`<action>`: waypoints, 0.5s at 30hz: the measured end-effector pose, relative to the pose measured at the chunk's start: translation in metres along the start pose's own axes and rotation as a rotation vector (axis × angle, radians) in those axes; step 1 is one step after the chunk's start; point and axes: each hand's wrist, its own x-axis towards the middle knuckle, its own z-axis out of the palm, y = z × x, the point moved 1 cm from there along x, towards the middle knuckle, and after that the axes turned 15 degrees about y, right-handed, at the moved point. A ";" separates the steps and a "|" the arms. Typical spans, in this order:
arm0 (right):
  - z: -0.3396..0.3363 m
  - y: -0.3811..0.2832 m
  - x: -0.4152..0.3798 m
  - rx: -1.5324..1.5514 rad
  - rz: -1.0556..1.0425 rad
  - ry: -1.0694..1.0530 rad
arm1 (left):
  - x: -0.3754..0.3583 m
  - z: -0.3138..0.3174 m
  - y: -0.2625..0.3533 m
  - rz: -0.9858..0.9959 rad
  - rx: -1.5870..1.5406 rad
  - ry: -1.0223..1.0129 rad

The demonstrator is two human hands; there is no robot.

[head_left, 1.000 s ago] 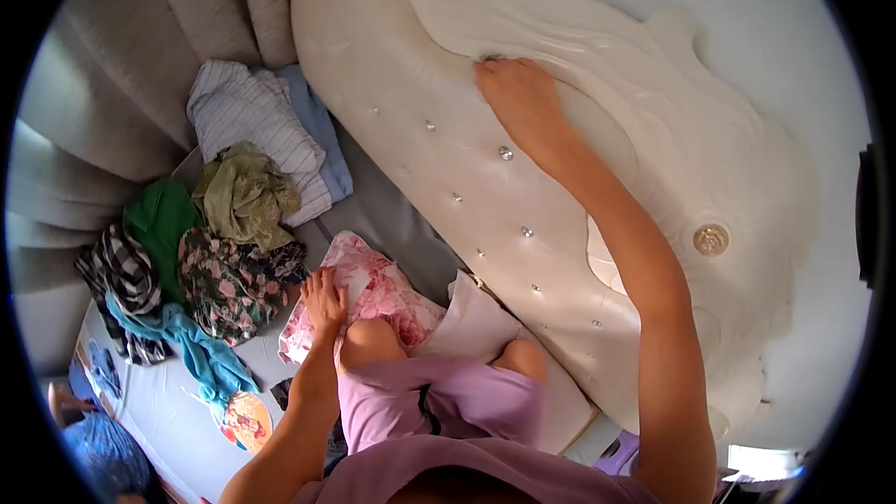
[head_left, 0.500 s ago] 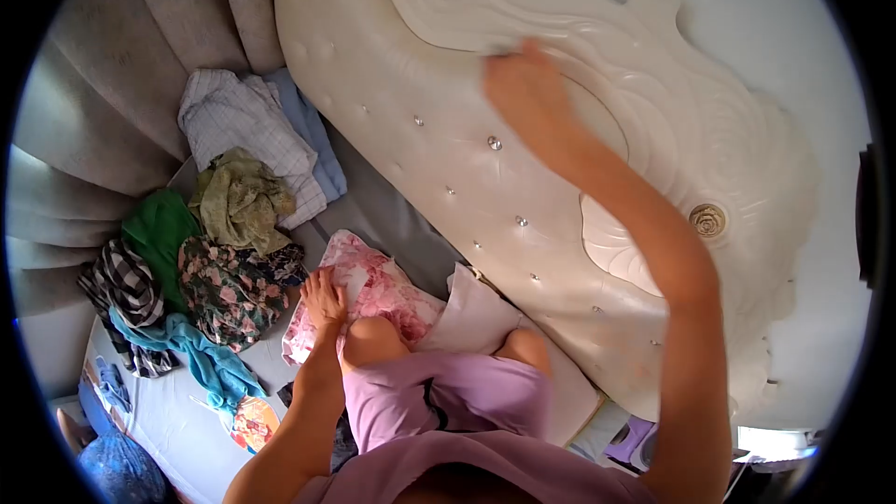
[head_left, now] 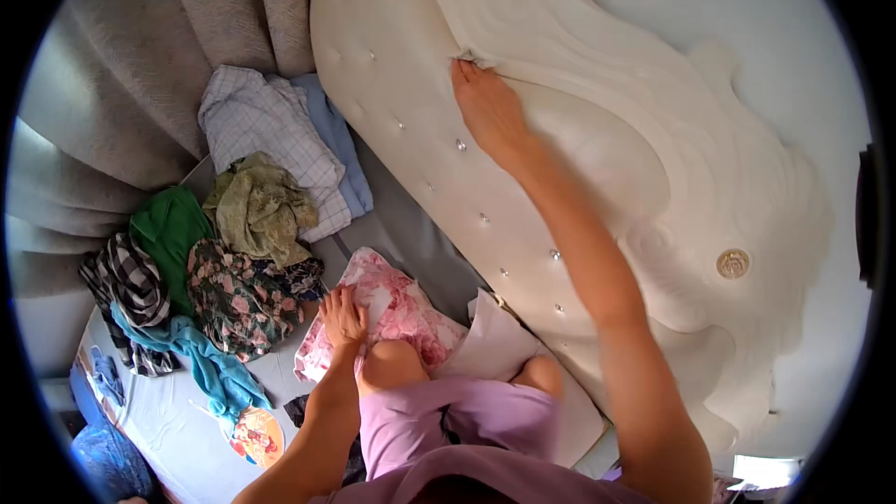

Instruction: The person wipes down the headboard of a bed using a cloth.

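Observation:
My right hand (head_left: 487, 105) reaches up to the tufted cream headboard (head_left: 411, 84), its fingers bunched over a small greyish cloth (head_left: 467, 57) pressed against the seam below the carved border. Pressing on the pink-and-white floral pillow (head_left: 397, 303), my left hand (head_left: 343, 319) lies flat with its fingers spread. A plain pale pillow (head_left: 490, 341) sits beside the floral one, between my knees and the headboard.
Left of the pillows lie a floral garment (head_left: 243, 303), an olive scarf (head_left: 261, 210), a green cloth (head_left: 177, 233), a checked shirt (head_left: 271, 126) and a turquoise cloth (head_left: 210, 369). A round fan (head_left: 257, 437) rests lower left. Curtains (head_left: 140, 65) hang behind.
My right hand has moved left along the headboard to the border's seam. My left hand stays on the floral pillow. The view has shifted a little.

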 end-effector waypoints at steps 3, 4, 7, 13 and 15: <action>0.038 -0.014 0.023 0.140 0.230 0.085 | 0.004 -0.006 0.005 -0.011 0.000 -0.029; 0.047 -0.018 0.034 0.179 0.266 0.173 | 0.004 -0.009 0.006 -0.027 -0.001 -0.056; 0.075 -0.021 0.079 0.119 0.273 0.398 | 0.007 -0.006 0.002 -0.037 -0.046 -0.039; 0.094 -0.016 0.162 -0.077 0.235 0.617 | 0.006 -0.005 -0.002 -0.067 -0.046 -0.073; 0.060 -0.024 0.126 0.113 0.308 0.324 | 0.007 -0.008 -0.002 -0.082 -0.042 -0.093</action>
